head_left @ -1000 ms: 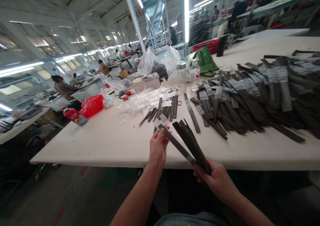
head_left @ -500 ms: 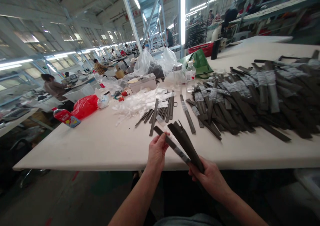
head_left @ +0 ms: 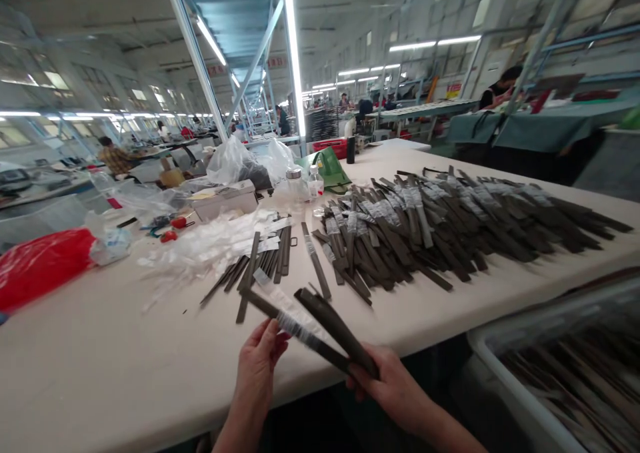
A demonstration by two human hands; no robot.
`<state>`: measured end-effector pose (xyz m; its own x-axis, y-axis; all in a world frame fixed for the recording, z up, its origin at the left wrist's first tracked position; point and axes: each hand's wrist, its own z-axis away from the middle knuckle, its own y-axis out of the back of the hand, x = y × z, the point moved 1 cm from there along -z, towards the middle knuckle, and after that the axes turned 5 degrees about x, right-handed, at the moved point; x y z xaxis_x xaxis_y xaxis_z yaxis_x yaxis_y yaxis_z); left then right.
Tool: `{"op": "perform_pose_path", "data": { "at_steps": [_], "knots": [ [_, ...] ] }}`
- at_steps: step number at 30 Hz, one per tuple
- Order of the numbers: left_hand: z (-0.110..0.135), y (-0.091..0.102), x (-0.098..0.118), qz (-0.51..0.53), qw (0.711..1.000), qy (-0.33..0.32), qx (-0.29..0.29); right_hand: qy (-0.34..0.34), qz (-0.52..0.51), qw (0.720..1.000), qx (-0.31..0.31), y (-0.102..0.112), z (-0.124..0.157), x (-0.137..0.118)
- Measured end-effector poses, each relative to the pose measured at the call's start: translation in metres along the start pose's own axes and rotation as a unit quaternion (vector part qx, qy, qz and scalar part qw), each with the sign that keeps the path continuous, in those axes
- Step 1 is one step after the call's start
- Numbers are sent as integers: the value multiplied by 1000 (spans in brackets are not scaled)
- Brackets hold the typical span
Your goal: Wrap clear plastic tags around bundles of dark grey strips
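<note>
My left hand (head_left: 263, 356) pinches a flat dark strip (head_left: 325, 351) between thumb and fingers, beside the pale clear wrapping around its middle. That strip slants down to my right hand (head_left: 390, 383), whose fingers close around its lower end together with several other dark strips (head_left: 333, 319). A translucent white band (head_left: 287, 297) shows behind the held strip; whether it is joined to the wrapping I cannot tell. Just beyond my hands lies a small pile of loose dark strips (head_left: 270, 264), and one wrapped strip (head_left: 316, 263) lies to its right.
A large heap of wrapped dark strips (head_left: 425, 229) covers the table's right side. White plastic film (head_left: 200, 246), a red bag (head_left: 45, 266), a carton (head_left: 225, 203), a glass jar (head_left: 294, 186) and a green bag (head_left: 330, 166) stand farther back. A filled plastic bin (head_left: 500, 366) is at lower right.
My view has turned to the right, bringing the bin into sight. My left hand's pinch has shifted from near the strip's far end down to the wrapping. The right hand keeps its grip.
</note>
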<state>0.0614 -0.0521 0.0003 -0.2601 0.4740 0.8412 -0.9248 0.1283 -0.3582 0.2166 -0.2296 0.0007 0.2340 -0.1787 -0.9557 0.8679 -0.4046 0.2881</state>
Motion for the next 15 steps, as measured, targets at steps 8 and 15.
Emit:
{"op": "perform_pose_path", "data": {
  "at_steps": [8, 15],
  "knots": [
    [8, 10, -3, -245, 945, -205, -68, 14, 113, 905, 411, 144, -78, -62],
    [15, -2, -5, -493, 748, -406, -182, 84, 30, 869, 487, 177, -80, -91]
  ]
}}
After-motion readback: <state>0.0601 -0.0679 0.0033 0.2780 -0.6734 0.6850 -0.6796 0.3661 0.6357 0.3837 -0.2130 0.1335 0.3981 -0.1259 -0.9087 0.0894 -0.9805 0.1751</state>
